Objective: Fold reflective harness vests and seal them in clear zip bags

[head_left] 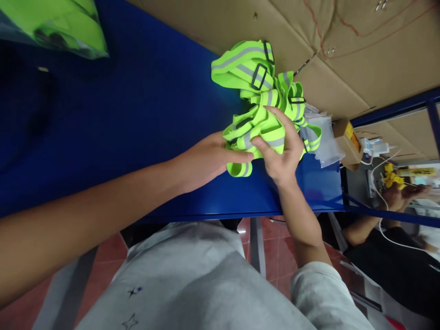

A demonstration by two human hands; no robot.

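Note:
A bundle of neon yellow-green reflective straps (256, 128) with grey stripes is gathered between my hands above the blue table. My right hand (285, 149) grips the bundle from the right, its thumb over the front folds. From the left my left hand (220, 156) holds the same straps, with its thumb along the lower edge and its other fingers hidden behind. Just beyond lies a pile of more reflective straps (237, 68), with black plastic slider buckles (259, 76); where bundle and pile part I cannot tell.
The blue table (154, 105) meets a cardboard panel (288, 27) at the back. Clear plastic bags (325, 140) and a small cardboard box (347, 144) sit right. A bag of neon material (68, 27) lies far left. Beyond a blue frame, a co-worker's hands (398, 197) handle something yellow.

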